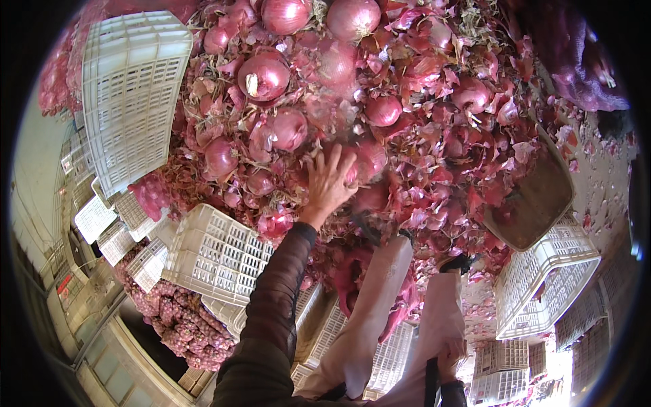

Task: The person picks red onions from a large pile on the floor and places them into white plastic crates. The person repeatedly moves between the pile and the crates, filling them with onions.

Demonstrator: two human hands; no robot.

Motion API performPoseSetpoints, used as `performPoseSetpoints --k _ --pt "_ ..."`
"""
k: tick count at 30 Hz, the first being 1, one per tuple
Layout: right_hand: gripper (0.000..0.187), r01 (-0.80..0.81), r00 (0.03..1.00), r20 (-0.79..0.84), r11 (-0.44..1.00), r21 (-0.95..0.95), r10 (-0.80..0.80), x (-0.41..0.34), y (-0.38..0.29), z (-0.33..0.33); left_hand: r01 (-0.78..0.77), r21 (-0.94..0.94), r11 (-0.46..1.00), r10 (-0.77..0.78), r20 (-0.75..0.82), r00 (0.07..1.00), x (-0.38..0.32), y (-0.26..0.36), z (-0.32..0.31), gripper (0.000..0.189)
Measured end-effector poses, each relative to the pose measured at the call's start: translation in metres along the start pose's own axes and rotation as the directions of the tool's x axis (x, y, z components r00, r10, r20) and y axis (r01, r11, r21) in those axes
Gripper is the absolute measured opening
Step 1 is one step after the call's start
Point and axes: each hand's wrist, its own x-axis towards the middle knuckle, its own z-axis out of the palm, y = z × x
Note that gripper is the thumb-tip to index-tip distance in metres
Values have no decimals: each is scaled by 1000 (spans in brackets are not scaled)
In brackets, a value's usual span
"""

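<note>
A wide heap of red onions and loose onion skins lies before me. My left hand (pixel 329 178) reaches into it palm down, its fingers spread against a red onion (pixel 370 158); whether it grips the onion cannot be told. A large red onion (pixel 263 76) with a dry root end lies farther up the heap, and a smaller one (pixel 383 110) sits to its right. My right hand (pixel 451 356) hangs low beside my right leg; its fingers are partly hidden and blurred.
A tall white plastic crate (pixel 135 96) stands at the upper left, another (pixel 218 254) left of my forearm. At the right, a brown tub (pixel 539 193) lies tilted by a white crate (pixel 546 277). A red mesh bag (pixel 351 277) lies near my legs. Stacked crates and bagged onions (pixel 183 325) stand farther off.
</note>
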Motion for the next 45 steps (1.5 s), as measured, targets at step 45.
performPoseSetpoints --k 45 --pt "13 16 990 138 997 -74 -5 19 -5 -19 180 -116 977 -153 213 965 -208 -48 115 54"
